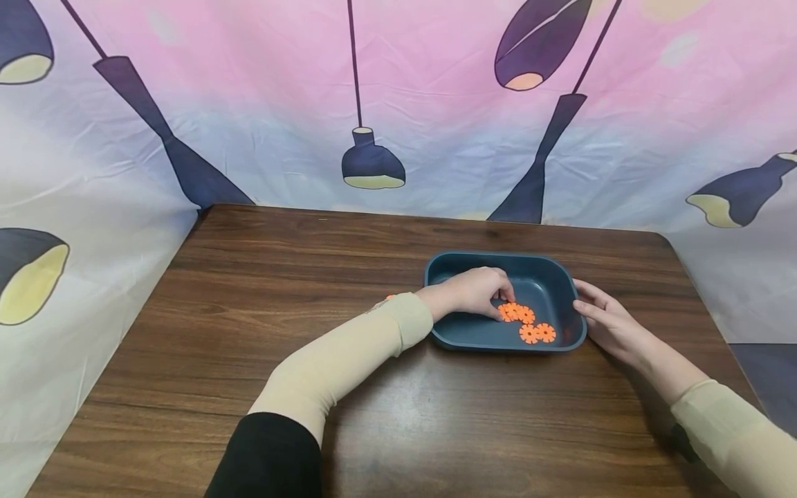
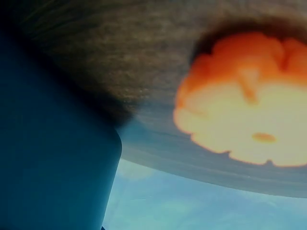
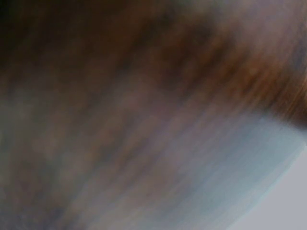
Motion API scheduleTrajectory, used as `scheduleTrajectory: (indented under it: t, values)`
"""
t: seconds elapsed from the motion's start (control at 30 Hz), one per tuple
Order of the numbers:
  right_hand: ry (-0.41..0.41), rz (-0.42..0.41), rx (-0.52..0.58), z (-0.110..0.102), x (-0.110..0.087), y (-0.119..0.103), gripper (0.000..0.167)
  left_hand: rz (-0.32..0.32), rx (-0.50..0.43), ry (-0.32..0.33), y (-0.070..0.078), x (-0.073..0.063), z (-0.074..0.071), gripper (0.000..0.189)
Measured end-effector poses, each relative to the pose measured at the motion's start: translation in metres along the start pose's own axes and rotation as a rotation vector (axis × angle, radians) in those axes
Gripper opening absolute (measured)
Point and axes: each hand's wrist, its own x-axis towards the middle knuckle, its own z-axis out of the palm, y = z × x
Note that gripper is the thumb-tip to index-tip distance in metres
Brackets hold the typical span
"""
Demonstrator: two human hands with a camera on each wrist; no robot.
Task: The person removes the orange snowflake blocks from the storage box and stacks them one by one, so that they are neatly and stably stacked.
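Note:
A dark blue rectangular bin (image 1: 492, 339) stands on the table with several orange notched discs (image 1: 528, 334) on its floor. My left hand (image 1: 476, 289) reaches into it over the left rim. Its fingers curl down and pinch at an orange disc (image 1: 504, 312) at the left end of the cluster; the fingertips are partly hidden. Against the bin's right end rests my right hand (image 1: 613, 325), thumb and fairly straight fingers touching the outer wall near the rim. In the left wrist view an orange disc (image 2: 249, 110) appears large beside the blue bin wall (image 2: 53, 143).
The brown wooden table (image 1: 249, 311) reaches back to a hanging cloth (image 1: 280, 104) printed with lamps. Left of the bin, a bit of orange (image 1: 390, 297) shows behind the left sleeve (image 1: 349, 353). The right wrist view is blurred.

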Motion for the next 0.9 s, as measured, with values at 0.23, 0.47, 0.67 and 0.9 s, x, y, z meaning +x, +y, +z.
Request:
scheduleTrajectory:
  t: [0.23,0.47,0.67,0.9]
  values:
    - [-0.01,-0.008,0.006,-0.0007,-0.0003,0.0005,0.038,-0.002,-0.03,-0.004,0.0012,-0.0003,-0.0012,0.026]
    - [-0.034,-0.026,0.023,-0.0007,-0.0001,0.0007,0.041,0.003,-0.045,-0.007,0.0003,0.0003,-0.0009,0.024]
    - [-0.025,-0.022,0.031,0.0008,-0.0003,0.0004,0.04,-0.014,-0.057,-0.017,0.0001,0.0004,-0.0016,0.023]
    - [-0.021,-0.015,0.02,0.0006,-0.0007,-0.0001,0.039,-0.006,-0.121,-0.016,-0.0011,0.0006,-0.0024,0.022]
